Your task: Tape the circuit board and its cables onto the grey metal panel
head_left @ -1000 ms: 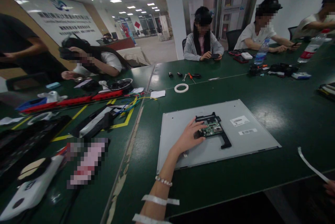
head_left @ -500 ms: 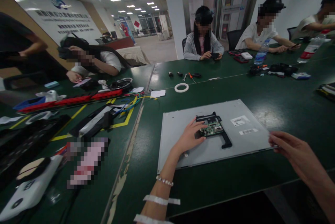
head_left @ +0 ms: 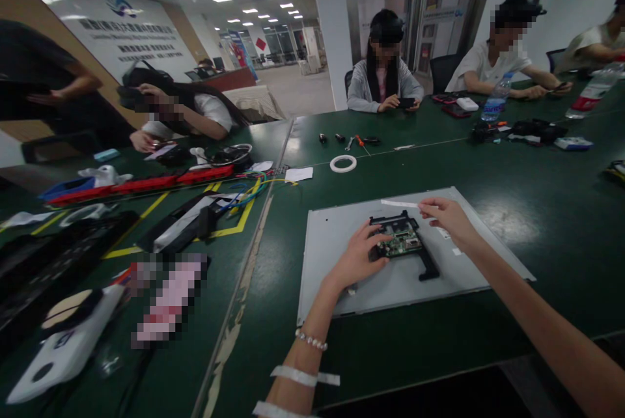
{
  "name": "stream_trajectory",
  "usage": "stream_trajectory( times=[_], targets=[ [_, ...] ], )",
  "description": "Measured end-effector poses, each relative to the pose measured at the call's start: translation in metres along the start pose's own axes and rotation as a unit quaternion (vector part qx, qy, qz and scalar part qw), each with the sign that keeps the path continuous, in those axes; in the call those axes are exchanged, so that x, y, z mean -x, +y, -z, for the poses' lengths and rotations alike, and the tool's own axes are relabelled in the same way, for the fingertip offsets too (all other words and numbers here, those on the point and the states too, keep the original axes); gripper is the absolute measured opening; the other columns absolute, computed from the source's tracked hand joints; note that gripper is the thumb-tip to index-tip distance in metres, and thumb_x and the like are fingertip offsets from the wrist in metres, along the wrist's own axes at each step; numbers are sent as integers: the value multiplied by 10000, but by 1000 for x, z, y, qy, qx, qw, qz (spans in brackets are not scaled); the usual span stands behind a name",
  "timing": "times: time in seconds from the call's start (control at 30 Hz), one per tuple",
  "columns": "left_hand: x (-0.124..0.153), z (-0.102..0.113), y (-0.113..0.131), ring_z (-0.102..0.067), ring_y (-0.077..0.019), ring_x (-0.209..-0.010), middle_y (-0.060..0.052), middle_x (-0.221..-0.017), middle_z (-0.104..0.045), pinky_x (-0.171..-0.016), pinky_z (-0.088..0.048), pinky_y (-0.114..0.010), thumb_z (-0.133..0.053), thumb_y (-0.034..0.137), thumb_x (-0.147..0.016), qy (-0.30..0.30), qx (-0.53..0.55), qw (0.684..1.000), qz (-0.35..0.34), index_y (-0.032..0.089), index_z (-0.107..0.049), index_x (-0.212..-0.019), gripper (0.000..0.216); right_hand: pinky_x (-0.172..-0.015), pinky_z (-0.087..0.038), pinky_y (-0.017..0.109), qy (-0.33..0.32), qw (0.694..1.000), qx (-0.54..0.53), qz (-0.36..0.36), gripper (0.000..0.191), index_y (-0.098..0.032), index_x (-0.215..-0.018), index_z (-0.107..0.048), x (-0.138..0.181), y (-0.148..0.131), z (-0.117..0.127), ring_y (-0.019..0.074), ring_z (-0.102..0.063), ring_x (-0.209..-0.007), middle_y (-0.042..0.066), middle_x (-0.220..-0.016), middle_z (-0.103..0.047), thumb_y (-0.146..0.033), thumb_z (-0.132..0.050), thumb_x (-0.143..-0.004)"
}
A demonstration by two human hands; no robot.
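Observation:
A grey metal panel (head_left: 327, 255) lies flat on the table before me. On it sits a black plastic bracket (head_left: 430, 265) around a green circuit board (head_left: 403, 242). My left hand (head_left: 359, 255) rests over the left side of the board and bracket, fingers spread, thumb nearest me. Pinched in the fingertips of my right hand (head_left: 449, 221) is a thin white strip of tape (head_left: 398, 204), held above the panel's far edge, with its loose end pointing left. My right hand partly covers a white label (head_left: 444, 233) on the panel. More white strips (head_left: 293, 375) are stuck on my left forearm.
A tape roll (head_left: 343, 163) lies beyond the panel, with a screwdriver (head_left: 362, 143) and small tools behind it. Cables, black parts and a white device (head_left: 68, 353) crowd the left side. Several people sit around the table (head_left: 273, 314); bottles (head_left: 497, 97) stand at right.
My right hand has moved from the panel's right edge leftward and away from me, over the panel; the white strip now shows in its fingers. My left hand has stayed on the board.

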State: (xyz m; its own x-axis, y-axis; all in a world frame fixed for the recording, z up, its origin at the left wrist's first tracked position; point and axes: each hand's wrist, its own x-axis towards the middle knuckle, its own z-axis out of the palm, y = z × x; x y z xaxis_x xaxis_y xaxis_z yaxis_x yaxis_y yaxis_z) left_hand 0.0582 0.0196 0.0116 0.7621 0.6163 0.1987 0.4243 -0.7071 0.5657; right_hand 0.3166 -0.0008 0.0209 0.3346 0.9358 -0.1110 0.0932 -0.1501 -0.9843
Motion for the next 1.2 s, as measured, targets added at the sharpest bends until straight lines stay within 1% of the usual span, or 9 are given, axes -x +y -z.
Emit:
stream_trajectory(
  times=[0.1, 0.2, 0.33, 0.4, 0.47, 0.57, 0.8, 0.97, 1.2],
  targets=[
    [1, 1, 6, -212, -288, -1402, -66, -1445, -374, -1117, -232, -538, -674, 267, -737, 12, -27, 999, 12, 277, -552, -1226, 504, -530, -436, 188, 1, 1000, 19, -3, 397, -136, -863, -651, -5, 20, -3, 149, -623, -727, 65, -777, -657, -479, -661, -665],
    [-2, 2, 15, -159, -301, -1417, -62, -1471, -343, -1125, -191, -549, -680, 339, -740, 26, -62, 997, 31, 277, -542, -1230, 513, -482, -407, 185, 3, 999, 52, -2, 365, -136, -829, -662, -8, 35, -3, 153, -621, -685, 63, -737, -659, -461, -646, -666],
    [-16, -1, 28, -152, -251, -1427, -47, -1488, -348, -1151, -72, -540, -527, 400, -865, 51, -108, 992, 47, 269, -457, -1309, 468, -472, -396, 192, 8, 996, 91, 9, 332, -136, -823, -669, -15, 45, -3, 151, -616, -664, 70, -744, -669, -433, -607, -690],
    [-26, -6, 32, -193, -219, -1419, -50, -1464, -397, -1157, -42, -520, -419, 398, -923, 52, -127, 990, 38, 249, -421, -1337, 440, -467, -389, 199, 8, 994, 110, 16, 334, -133, -822, -674, -18, 46, -2, 147, -606, -625, 70, -726, -670, -432, -590, -700],
    [-37, -12, 34, -235, -203, -1407, -58, -1444, -430, -1160, -50, -504, -337, 394, -955, 44, -137, 989, 25, 225, -403, -1352, 437, -462, -378, 207, 5, 991, 131, 23, 333, -132, -810, -679, -20, 47, -2, 136, -583, -567, 62, -696, -666, -433, -582, -707],
    [-49, -21, 31, -280, -206, -1389, -75, -1435, -442, -1158, -83, -485, -286, 391, -969, 32, -148, 988, 19, 197, -417, -1345, 443, -475, -375, 214, 4, 986, 161, 34, 323, -135, -800, -680, -19, 46, -3, 126, -562, -524, 48, -673, -662, -429, -566, -726],
    [-58, -28, 18, -399, -227, -1316, -95, -1377, -506, -1137, -127, -499, -277, 427, -968, 22, -141, 989, 45, 201, -441, -1317, 447, -628, -443, 245, 16, 977, 207, 58, 263, -149, -824, -657, -18, 43, -7, 153, -627, -621, 40, -692, -673, -375, -533, -768],
    [-58, -28, 16, -448, -240, -1262, -106, -1350, -525, -1129, -131, -506, -328, 468, -947, 24, -140, 989, 47, 194, -443, -1313, 472, -660, -444, 256, 29, 967, 239, 77, 232, -164, -824, -651, -16, 41, -7, 153, -622, -606, 28, -687, -669, -353, -525, -779],
    [-58, -30, 15, -430, -241, -1279, -111, -1368, -508, -1133, -126, -490, -332, 482, -942, 23, -138, 989, 44, 181, -449, -1318, 496, -669, -431, 255, 41, 952, 286, 101, 228, -169, -824, -652, -18, 44, -3, 149, -614, -615, 24, -686, -660, -344, -508, -802]
  ],
)
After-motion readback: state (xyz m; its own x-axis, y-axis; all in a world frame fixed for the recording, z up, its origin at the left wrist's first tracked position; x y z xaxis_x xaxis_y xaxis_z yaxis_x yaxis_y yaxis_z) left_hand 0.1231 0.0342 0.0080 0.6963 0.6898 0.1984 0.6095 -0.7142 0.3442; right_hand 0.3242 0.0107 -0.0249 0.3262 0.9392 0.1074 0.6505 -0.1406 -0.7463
